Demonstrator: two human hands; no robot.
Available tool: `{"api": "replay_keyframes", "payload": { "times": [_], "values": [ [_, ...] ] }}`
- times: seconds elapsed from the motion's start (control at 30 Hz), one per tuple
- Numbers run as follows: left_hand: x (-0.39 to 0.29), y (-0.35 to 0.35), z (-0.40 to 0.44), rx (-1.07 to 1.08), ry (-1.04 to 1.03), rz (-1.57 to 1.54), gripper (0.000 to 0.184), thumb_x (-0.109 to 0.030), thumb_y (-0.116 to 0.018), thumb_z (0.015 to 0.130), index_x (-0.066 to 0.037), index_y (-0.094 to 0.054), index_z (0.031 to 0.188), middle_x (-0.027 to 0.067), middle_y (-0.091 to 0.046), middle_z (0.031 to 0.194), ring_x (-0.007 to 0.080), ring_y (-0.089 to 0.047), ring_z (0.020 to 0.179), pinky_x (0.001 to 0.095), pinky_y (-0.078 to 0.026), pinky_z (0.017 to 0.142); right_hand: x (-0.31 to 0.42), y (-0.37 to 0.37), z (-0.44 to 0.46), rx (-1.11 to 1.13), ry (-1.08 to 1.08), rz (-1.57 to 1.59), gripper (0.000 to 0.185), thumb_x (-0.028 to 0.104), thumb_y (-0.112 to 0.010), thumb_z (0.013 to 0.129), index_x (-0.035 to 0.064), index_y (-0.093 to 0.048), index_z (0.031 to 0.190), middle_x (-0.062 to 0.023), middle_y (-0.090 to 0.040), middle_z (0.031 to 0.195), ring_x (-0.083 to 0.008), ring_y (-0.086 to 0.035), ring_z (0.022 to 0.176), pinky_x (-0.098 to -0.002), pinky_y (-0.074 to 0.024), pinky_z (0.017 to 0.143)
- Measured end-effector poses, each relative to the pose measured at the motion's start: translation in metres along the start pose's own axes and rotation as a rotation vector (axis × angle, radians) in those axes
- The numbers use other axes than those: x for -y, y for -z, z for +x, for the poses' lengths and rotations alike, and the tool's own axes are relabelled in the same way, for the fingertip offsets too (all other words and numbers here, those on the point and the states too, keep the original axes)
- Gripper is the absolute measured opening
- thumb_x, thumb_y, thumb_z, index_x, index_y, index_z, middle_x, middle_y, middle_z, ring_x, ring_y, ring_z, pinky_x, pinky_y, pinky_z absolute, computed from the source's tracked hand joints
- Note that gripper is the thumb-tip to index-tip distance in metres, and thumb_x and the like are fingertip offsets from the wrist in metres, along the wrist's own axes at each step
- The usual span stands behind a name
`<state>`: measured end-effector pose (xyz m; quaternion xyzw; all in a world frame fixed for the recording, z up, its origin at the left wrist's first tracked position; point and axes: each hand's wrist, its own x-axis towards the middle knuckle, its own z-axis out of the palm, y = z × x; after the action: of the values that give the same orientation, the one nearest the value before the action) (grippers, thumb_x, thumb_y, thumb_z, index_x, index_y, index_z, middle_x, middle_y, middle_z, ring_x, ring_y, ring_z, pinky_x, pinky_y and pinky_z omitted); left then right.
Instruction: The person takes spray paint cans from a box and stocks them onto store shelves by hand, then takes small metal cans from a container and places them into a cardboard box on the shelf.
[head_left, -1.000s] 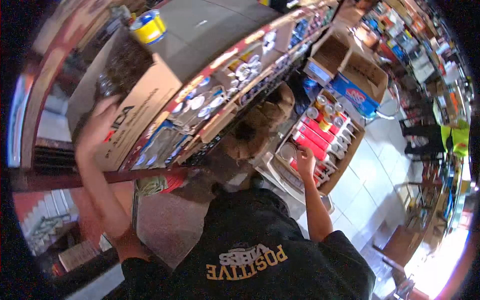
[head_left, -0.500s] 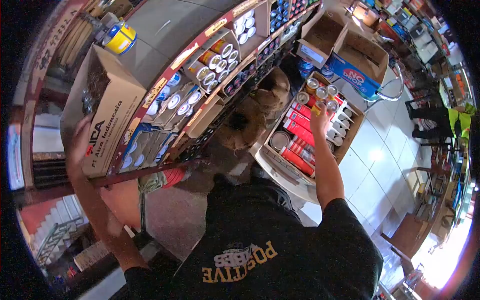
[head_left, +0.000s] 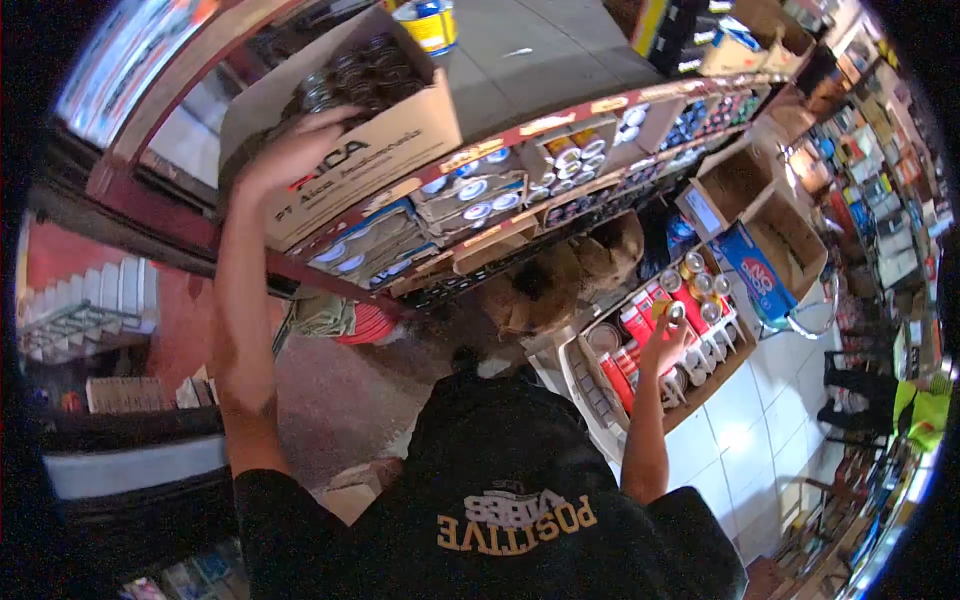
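Observation:
My left hand is over the near rim of a cardboard box printed "AICA". Its fingers look stretched out, somewhat blurred, close to the dark round items inside. My right hand grips a small yellow can above an open carton at the right. That carton holds red tubes, white nozzles and several upright cans.
A shelf edge with rows of cans runs beside the counter top. A blue-and-yellow tin stands behind the box. Sacks, a "NO DROP" box and a person in a bright vest are farther off.
The view has swung, so the scene sits differently. My left hand has gone from the box's side to over its opening. My right hand now has the yellow can raised from among the others.

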<state>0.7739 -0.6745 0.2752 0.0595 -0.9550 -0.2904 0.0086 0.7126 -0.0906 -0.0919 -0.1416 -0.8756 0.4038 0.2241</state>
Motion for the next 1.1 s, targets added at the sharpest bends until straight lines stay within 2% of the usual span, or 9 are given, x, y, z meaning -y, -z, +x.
{"api": "replay_keyframes", "payload": {
  "times": [0.1, 0.3, 0.47, 0.53, 0.67, 0.8, 0.93, 1.07, 1.1],
  "values": [
    [-0.003, -0.002, 0.001, -0.044, -0.016, 0.022, 0.046, -0.021, -0.042, 0.096, -0.007, -0.051, 0.140, 0.0145, -0.063, 0.125, 0.0212, -0.057, 0.116, 0.0311, -0.041, 0.101, 0.082, 0.002, -0.029, 0.086, -0.069, 0.172, 0.032, 0.017, -0.070, 0.089, -0.0015, -0.062, 0.114, -0.0148, -0.058, 0.105, -0.0220, -0.063, 0.087, -0.0349, -0.0513, 0.075],
    [-0.009, 0.014, -0.010, -0.178, -0.034, 0.033, 0.041, -0.025, -0.047, 0.097, -0.005, -0.057, 0.132, 0.0154, -0.068, 0.113, 0.0240, -0.065, 0.103, 0.0342, -0.048, 0.093, 0.250, -0.002, -0.046, 0.547, 0.292, 0.793, 0.025, 0.007, -0.063, 0.096, -0.0030, -0.052, 0.116, -0.0052, -0.057, 0.108, -0.0112, -0.054, 0.102, -0.0255, -0.0437, 0.089],
    [0.016, 0.018, 0.002, -0.271, -0.107, 0.204, 0.043, -0.012, -0.048, 0.085, -0.002, -0.060, 0.126, 0.0194, -0.068, 0.112, 0.0309, -0.064, 0.108, 0.0385, -0.047, 0.097, 0.410, 0.017, -0.052, 0.533, 0.872, 0.822, 0.025, -0.001, -0.076, 0.078, 0.0006, -0.061, 0.099, -0.0122, -0.063, 0.102, -0.0263, -0.059, 0.101, -0.0358, -0.0461, 0.091],
    [-0.011, 0.020, -0.015, -0.120, 0.141, 0.091, 0.048, -0.010, -0.049, 0.078, -0.008, -0.063, 0.124, 0.0242, -0.065, 0.118, 0.0343, -0.062, 0.112, 0.0412, -0.046, 0.098, 0.458, 0.015, -0.059, 0.517, 0.964, 0.831, 0.024, -0.001, -0.077, 0.077, 0.0009, -0.063, 0.097, -0.0124, -0.064, 0.100, -0.0255, -0.062, 0.097, -0.0349, -0.0486, 0.088],
    [-0.001, 0.018, -0.015, -0.239, 0.126, 0.028, 0.051, -0.014, -0.051, 0.080, -0.004, -0.058, 0.130, 0.0265, -0.061, 0.125, 0.0359, -0.060, 0.117, 0.0417, -0.045, 0.100, 0.528, -0.017, -0.061, 0.581, 1.040, 0.963, 0.025, 0.005, -0.079, 0.078, 0.0029, -0.065, 0.098, -0.0117, -0.066, 0.097, -0.0216, -0.066, 0.083, -0.0331, -0.0532, 0.074],
    [0.005, 0.015, -0.006, -0.410, 0.357, 0.011, 0.051, -0.021, -0.052, 0.081, -0.005, -0.059, 0.128, 0.0260, -0.060, 0.127, 0.0381, -0.058, 0.119, 0.0450, -0.045, 0.100, 0.562, -0.053, -0.053, 0.655, 0.969, 0.749, 0.027, 0.023, -0.081, 0.078, 0.0058, -0.068, 0.094, -0.0126, -0.068, 0.084, -0.0219, -0.067, 0.074, -0.0343, -0.0524, 0.070],
    [0.018, 0.024, -0.003, -0.431, 0.274, -0.086, 0.051, -0.029, -0.047, 0.085, -0.003, -0.059, 0.127, 0.0290, -0.058, 0.127, 0.0422, -0.056, 0.120, 0.0469, -0.043, 0.103, 0.565, -0.079, -0.042, 0.822, 0.959, 0.548, 0.032, 0.035, -0.080, 0.078, 0.0099, -0.071, 0.096, -0.0147, -0.068, 0.079, -0.0281, -0.068, 0.074, -0.0371, -0.0527, 0.071],
    [-0.005, 0.019, -0.011, -0.520, 0.244, -0.123, 0.057, -0.048, -0.043, 0.097, -0.001, -0.060, 0.124, 0.0269, -0.058, 0.129, 0.0380, -0.055, 0.124, 0.0425, -0.041, 0.104, 0.568, -0.057, -0.049, 0.855, 1.049, 0.352, 0.033, 0.042, -0.075, 0.078, 0.0159, -0.072, 0.098, -0.0125, -0.071, 0.088, -0.0340, -0.069, 0.084, -0.0433, -0.0531, 0.074],
    [-0.008, 0.022, -0.014, -0.395, 0.313, -0.048, 0.071, -0.061, -0.040, 0.095, -0.002, -0.055, 0.132, 0.0274, -0.054, 0.134, 0.0386, -0.050, 0.128, 0.0428, -0.037, 0.109, 0.570, -0.050, -0.051, 0.862, 1.059, 0.240, 0.033, 0.037, -0.076, 0.078, 0.0121, -0.070, 0.099, -0.0126, -0.069, 0.084, -0.0274, -0.067, 0.077, -0.0387, -0.0515, 0.071]
  ]
}}
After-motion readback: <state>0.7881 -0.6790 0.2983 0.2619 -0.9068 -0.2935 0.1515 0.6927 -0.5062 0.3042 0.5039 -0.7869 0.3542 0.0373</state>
